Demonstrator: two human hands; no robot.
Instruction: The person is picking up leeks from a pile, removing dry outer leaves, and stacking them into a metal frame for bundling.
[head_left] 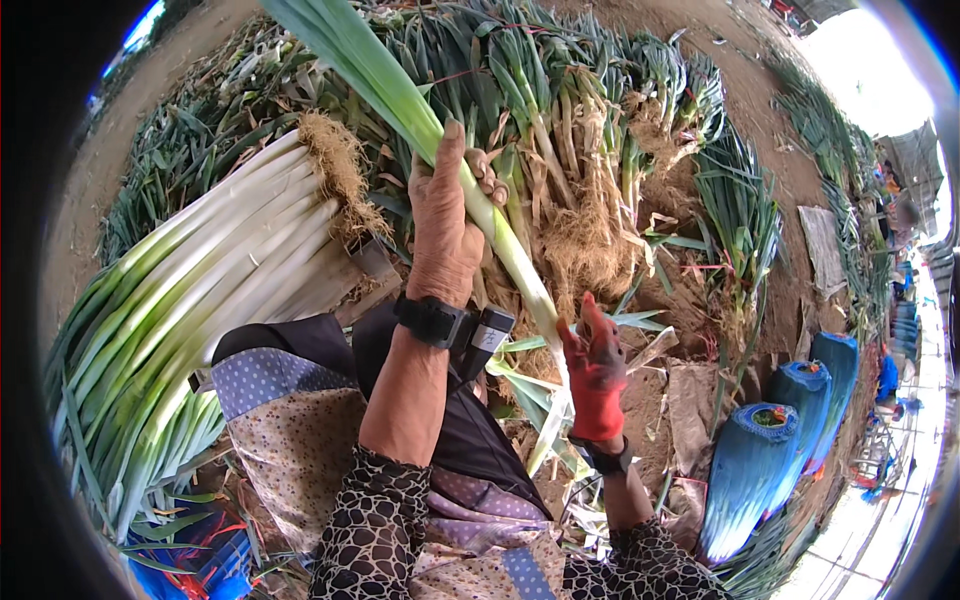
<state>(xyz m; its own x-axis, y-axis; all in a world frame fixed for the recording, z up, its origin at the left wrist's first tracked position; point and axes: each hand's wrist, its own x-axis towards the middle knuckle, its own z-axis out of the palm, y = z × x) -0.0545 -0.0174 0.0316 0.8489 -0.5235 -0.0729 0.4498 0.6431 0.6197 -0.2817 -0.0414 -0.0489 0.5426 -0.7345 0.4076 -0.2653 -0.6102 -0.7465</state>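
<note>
My bare left hand point(447, 215) is wrapped round the middle of a long leek point(520, 268). The leek slants across the view, green leaves at the upper left and white end toward the lower right. Beside that white end is my right hand point(598, 375), in a red glove with dark patches. Its fingers are bent, the thumb side against the stalk; whatever they pinch is hidden. Below them hangs a pale strip of leaf point(548, 435). At my left lies a thick stack of cleaned leeks point(235, 235), white shafts side by side, roots toward the top.
Untrimmed leeks point(585, 160) with brown, dry roots are heaped ahead. Another bundle point(740, 215) lies to their right. Blue wrapped bundles point(752, 465) stand at the right. Peeled leaves litter the soil. Blue plastic with red strips point(200, 548) lies at the lower left.
</note>
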